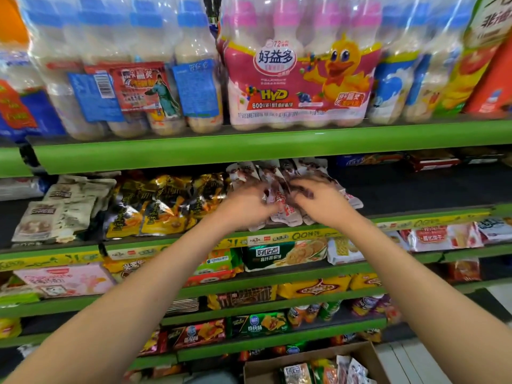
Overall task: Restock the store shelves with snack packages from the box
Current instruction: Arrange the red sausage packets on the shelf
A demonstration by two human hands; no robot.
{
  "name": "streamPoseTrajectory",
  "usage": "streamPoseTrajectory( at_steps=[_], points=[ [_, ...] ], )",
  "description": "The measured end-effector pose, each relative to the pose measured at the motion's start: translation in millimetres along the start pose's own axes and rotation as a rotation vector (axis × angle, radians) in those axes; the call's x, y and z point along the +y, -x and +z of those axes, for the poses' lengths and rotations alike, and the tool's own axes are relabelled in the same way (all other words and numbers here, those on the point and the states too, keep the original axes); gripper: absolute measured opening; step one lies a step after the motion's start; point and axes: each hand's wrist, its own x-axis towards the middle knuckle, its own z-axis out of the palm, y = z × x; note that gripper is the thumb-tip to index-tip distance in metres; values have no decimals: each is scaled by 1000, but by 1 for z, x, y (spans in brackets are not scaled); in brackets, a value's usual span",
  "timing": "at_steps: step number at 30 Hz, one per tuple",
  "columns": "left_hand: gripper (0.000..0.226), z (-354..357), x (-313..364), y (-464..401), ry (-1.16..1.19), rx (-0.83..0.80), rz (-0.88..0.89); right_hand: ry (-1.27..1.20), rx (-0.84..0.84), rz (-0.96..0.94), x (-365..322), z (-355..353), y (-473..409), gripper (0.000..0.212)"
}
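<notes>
The left hand point(245, 205) and the right hand point(318, 200) were both extended to the second shelf point(415, 216) from the top, on a cluster of white-and-maroon snack packages point(279, 189). The packages stood roughly upright, long axis vertical and leaning back into the shelf, directly ahead of and between the two hands. Both hands lay about equally near. The left hand's fingers were curled against the left flank of the cluster. The right hand's fingers were curled over the right flank. Each appeared to grip the packs. Blur obscured the fingertip contact.

Left of the cluster on the same shelf stood beige pouches point(55, 209), then black-and-gold pouches point(163, 206). Their print was not legible.

On the shelf above, a pink multipack of bottles point(299, 87) carried the words "好益多", "HYD" and "600亿", with a yellow cartoon duck. On the shelf below, a green biscuit pack point(279, 256) read "好吃点". The yellow price strip point(304, 235) showed "QQ" lettering.

The cardboard box point(357, 353) sat on the floor at lower right, well apart from the hands, nearer the right arm. It held several more packages. The next reach would therefore go downward and to the right.
</notes>
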Motion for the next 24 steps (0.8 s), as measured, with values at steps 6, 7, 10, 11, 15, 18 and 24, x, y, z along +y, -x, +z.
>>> streamPoseTrajectory(
  at_steps=[6, 7, 10, 11, 15, 18, 24],
  points=[
    [86, 7, -18, 14, -223, -168, 130, 308, -283, -66, -4, 11, 19, 74],
    [81, 3, -21, 12, -179, -171, 144, 331, -281, -70, -5, 13, 19, 76],
    [73, -8, -28, 11, -91, -230, 157, 319, -247, -65, -8, 17, 17, 75],
    [72, -9, -31, 11, -85, -245, 153, 310, -234, -61, -8, 18, 17, 74],
    [71, 0, -26, 15, -97, -142, 129, 220, -178, -99, -2, 23, 22, 71],
    [67, 12, -13, 16, -149, -61, 177, 186, -7, -90, 8, 23, 28, 68],
    [52, 32, -5, 28, -200, 54, 109, 91, -18, -86, 30, 20, 45, 60]
  ],
)
